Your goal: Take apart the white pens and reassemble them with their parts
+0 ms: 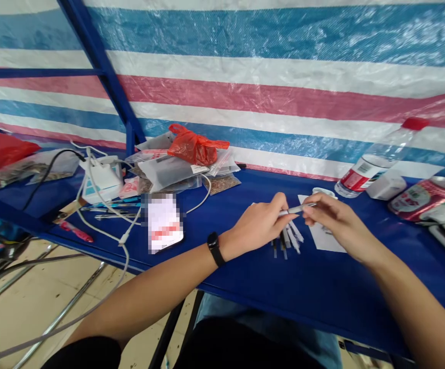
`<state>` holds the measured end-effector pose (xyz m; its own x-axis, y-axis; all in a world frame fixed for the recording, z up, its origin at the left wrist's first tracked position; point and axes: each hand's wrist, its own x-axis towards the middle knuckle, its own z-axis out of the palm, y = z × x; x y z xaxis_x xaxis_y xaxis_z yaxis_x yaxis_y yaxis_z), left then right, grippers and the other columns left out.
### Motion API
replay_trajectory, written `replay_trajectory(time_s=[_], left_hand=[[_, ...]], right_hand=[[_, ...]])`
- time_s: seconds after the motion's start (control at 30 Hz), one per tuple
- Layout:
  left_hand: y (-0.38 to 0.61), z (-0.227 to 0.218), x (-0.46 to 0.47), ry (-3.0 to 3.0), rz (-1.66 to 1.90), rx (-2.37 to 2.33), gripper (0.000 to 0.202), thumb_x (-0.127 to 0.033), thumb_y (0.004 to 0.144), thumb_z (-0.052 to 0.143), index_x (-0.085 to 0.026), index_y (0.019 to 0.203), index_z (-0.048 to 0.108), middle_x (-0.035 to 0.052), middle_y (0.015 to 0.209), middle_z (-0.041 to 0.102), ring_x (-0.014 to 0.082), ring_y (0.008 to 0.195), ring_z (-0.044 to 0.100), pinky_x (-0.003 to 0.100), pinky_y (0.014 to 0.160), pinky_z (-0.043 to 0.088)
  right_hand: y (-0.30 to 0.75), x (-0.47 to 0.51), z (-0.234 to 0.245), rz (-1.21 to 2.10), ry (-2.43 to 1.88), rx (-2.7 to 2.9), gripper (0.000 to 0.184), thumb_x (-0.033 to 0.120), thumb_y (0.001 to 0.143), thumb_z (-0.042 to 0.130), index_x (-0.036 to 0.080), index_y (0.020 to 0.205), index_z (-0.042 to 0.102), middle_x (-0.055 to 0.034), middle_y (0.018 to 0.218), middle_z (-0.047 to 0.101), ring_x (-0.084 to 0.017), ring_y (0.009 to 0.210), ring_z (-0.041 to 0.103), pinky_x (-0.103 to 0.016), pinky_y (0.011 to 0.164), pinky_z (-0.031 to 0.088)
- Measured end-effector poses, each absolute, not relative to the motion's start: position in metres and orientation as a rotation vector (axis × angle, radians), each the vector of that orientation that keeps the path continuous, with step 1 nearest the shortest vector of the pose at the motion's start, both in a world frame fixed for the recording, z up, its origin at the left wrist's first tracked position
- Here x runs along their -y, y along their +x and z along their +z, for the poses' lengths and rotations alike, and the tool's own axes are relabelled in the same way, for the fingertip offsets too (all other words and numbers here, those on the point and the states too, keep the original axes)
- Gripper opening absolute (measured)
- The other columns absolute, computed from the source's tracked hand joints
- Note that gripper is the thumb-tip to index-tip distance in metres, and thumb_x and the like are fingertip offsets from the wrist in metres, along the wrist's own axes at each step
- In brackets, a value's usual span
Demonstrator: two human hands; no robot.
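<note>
Bare forearms [141, 302] reach across a blue desk [341, 292], a black watch [214, 248] on the left wrist. The left hand [258, 224] and right hand [339, 223] both pinch a slim grey pen barrel [297, 209], one at each end. Loose pen parts [287, 239] lie just below, beside a white paper sheet [324, 241].

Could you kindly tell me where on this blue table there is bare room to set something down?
Bare blue table lies before the pens, and between phone and left hand; another patch lies between the white paper and red can. Back left is crowded, around the plastic bags and white charger.
</note>
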<state>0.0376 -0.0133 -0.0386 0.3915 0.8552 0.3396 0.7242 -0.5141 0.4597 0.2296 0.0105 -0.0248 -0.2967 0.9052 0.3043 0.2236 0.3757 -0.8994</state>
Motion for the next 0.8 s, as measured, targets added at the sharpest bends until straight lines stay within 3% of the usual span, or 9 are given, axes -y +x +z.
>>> replay_trajectory(time_s=[0.1,0.27,0.47,0.6,0.73,0.8], left_hand=[[0.038,-0.041,0.012,2.455,0.807,-1.411,0.026,-0.049,0.101,0.041,-0.023,0.099,0.045,-0.007,0.067,0.06,0.0101,0.055,0.057,0.021,0.053,0.026],[0.042,-0.043,0.013,2.713,0.681,-1.459,0.03,-0.049,0.103,0.032,-0.022,0.102,0.044,-0.0019,0.074,0.066,0.0151,0.062,0.065,0.023,0.053,0.024],[0.042,-0.041,0.013,2.742,0.65,-1.527,0.028,-0.046,0.103,0.032,-0.021,0.101,0.045,-0.0013,0.078,0.069,0.0156,0.066,0.069,0.021,0.051,0.028],[0.049,-0.04,0.016,2.772,0.55,-1.587,0.031,-0.045,0.104,0.029,-0.021,0.108,0.047,0.0014,0.084,0.072,0.0191,0.074,0.072,0.022,0.054,0.038],[0.049,-0.02,0.034,2.777,0.295,-1.693,0.031,-0.041,0.103,0.032,-0.02,0.118,0.049,0.0025,0.085,0.072,0.0211,0.079,0.073,0.024,0.061,0.049],[0.035,-0.006,0.048,2.658,0.311,-1.896,0.043,-0.058,0.098,0.039,-0.022,0.116,0.053,0.0042,0.094,0.072,0.0238,0.084,0.073,0.028,0.069,0.057]], right_hand=[[0.23,-0.009,-0.024,0.979,-0.985,1.801,0.058,0.076,0.065,0.076,0.02,0.062,0.06,-0.0015,0.06,0.055,-0.014,0.058,0.052,-0.028,0.057,0.042],[0.23,-0.012,-0.037,1.062,-1.063,1.766,0.074,0.083,0.072,0.063,0.019,0.044,0.038,0.0009,0.043,0.032,-0.009,0.044,0.029,-0.029,0.048,0.025],[0.229,-0.011,-0.038,1.008,-0.998,1.818,0.063,0.077,0.079,0.062,0.019,0.059,0.053,-0.0014,0.056,0.048,-0.013,0.055,0.045,-0.028,0.055,0.037],[0.225,-0.009,-0.036,0.952,-0.992,1.828,0.069,0.082,0.077,0.06,0.02,0.055,0.04,0.002,0.05,0.034,-0.01,0.049,0.031,-0.026,0.047,0.027],[0.225,-0.011,-0.04,0.971,-1.045,1.759,0.072,0.086,0.074,0.057,0.02,0.052,0.041,0.0021,0.048,0.032,-0.009,0.046,0.028,-0.027,0.045,0.024],[0.231,-0.016,-0.04,0.944,-1.094,1.666,0.07,0.085,0.071,0.061,0.02,0.051,0.044,0.0011,0.047,0.035,-0.01,0.045,0.031,-0.028,0.045,0.026]])
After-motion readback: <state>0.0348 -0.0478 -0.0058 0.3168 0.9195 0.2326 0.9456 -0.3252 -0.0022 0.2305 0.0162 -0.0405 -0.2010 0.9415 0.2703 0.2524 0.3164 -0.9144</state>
